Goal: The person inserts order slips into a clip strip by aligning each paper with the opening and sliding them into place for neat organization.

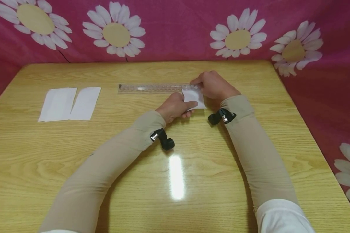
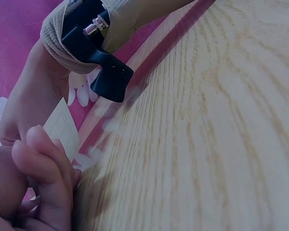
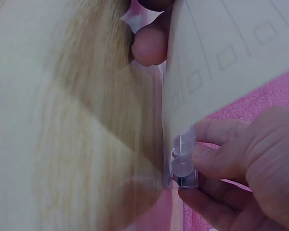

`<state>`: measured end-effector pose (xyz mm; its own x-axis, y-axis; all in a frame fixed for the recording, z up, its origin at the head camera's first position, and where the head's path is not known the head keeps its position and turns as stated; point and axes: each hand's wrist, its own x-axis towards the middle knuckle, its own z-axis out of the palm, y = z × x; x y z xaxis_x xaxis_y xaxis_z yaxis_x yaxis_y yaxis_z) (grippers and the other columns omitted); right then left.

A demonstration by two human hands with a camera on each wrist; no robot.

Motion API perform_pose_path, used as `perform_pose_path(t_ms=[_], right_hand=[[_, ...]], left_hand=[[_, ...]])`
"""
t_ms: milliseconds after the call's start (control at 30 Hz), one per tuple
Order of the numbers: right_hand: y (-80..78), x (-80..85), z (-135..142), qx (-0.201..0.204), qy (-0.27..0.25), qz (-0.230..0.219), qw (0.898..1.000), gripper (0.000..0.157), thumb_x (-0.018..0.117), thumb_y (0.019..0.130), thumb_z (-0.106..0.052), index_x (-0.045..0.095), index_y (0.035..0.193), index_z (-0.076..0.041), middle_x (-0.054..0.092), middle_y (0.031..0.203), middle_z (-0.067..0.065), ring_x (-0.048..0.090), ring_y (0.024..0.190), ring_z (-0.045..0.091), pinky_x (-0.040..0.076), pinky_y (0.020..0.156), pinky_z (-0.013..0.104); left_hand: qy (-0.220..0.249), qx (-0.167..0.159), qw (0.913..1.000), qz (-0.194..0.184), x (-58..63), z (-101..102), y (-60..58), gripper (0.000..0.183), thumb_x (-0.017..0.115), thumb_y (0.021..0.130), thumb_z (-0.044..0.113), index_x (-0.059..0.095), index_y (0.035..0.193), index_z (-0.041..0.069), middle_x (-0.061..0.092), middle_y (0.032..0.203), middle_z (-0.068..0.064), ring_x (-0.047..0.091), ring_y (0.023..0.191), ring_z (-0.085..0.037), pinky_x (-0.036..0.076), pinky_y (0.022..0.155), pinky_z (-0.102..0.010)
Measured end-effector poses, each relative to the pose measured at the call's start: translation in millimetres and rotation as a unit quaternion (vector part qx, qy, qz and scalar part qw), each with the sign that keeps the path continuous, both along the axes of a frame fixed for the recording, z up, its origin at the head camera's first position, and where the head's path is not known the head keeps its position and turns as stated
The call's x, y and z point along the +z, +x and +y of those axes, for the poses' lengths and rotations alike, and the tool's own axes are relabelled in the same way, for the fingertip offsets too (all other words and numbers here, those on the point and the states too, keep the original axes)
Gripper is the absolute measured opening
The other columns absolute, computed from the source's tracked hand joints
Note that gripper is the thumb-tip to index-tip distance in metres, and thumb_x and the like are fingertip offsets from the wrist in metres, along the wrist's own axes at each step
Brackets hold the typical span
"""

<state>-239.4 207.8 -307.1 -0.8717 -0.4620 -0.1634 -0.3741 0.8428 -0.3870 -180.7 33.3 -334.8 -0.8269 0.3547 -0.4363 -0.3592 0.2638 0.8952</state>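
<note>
A long, narrow clear plastic case (image 1: 151,88) lies across the far half of the table. My right hand (image 1: 214,85) pinches its right end between thumb and fingers; in the right wrist view, round shapes show through the clear end (image 3: 184,161). In front of that end, my left hand (image 1: 174,106) holds a small white paper (image 1: 193,96), thumb on top and fingers beneath. The paper is tilted off the table and bowed. Printed lines and small squares show on its underside (image 3: 221,53) in the right wrist view.
Two white paper pieces (image 1: 57,105) (image 1: 86,103) lie side by side at the table's left, with a narrow wedge-shaped gap between them. The wooden table (image 1: 210,168) meets a pink flowered cloth (image 1: 175,32) at its back and right edges.
</note>
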Motion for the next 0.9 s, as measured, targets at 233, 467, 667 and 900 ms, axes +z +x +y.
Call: perform_pose_path(t_ms=[233, 467, 667, 900], right_hand=[[1.1, 1.3, -1, -0.004, -0.004, -0.008, 1.000, 0.043, 0.047, 0.103, 0.003, 0.068, 0.137, -0.015, 0.066, 0.142, 0.010, 0.058, 0.116, 0.025, 0.051, 0.106, 0.041], [2.8, 0.9, 0, -0.004, -0.006, -0.009, 1.000, 0.040, 0.049, 0.105, 0.000, 0.068, 0.137, -0.014, 0.067, 0.139, 0.011, 0.054, 0.110, 0.026, 0.050, 0.099, 0.038], [1.7, 0.6, 0, 0.002, 0.001, 0.004, 1.000, 0.043, 0.048, 0.103, 0.003, 0.068, 0.137, -0.014, 0.067, 0.140, 0.011, 0.057, 0.113, 0.026, 0.051, 0.102, 0.040], [-0.9, -0.7, -2, 0.010, 0.017, 0.023, 1.000, 0.042, 0.046, 0.103, 0.000, 0.068, 0.137, -0.013, 0.067, 0.140, 0.014, 0.059, 0.110, 0.027, 0.051, 0.101, 0.041]], left_hand=[[-0.013, 0.003, 0.9998, -0.012, 2.7, -1, 1.6, 0.025, 0.064, 0.104, 0.022, 0.060, 0.112, -0.002, 0.062, 0.066, -0.002, 0.054, 0.046, -0.006, 0.044, 0.047, -0.018], [-0.021, 0.006, 0.9996, -0.015, 4.0, -8, 4.7, 0.026, 0.065, 0.103, 0.024, 0.063, 0.087, 0.003, 0.061, 0.063, -0.001, 0.055, 0.047, -0.007, 0.047, 0.049, -0.018], [-0.036, -0.002, 0.9993, -0.005, 5.6, -19, 7.1, 0.029, 0.065, 0.103, 0.024, 0.067, 0.082, 0.004, 0.059, 0.060, 0.000, 0.055, 0.049, -0.007, 0.048, 0.051, -0.019], [-0.041, -0.013, 0.9991, 0.004, 6.3, -36, 8.0, 0.030, 0.063, 0.104, 0.024, 0.071, 0.091, -0.001, 0.067, 0.069, -0.001, 0.058, 0.052, -0.007, 0.049, 0.051, -0.018]])
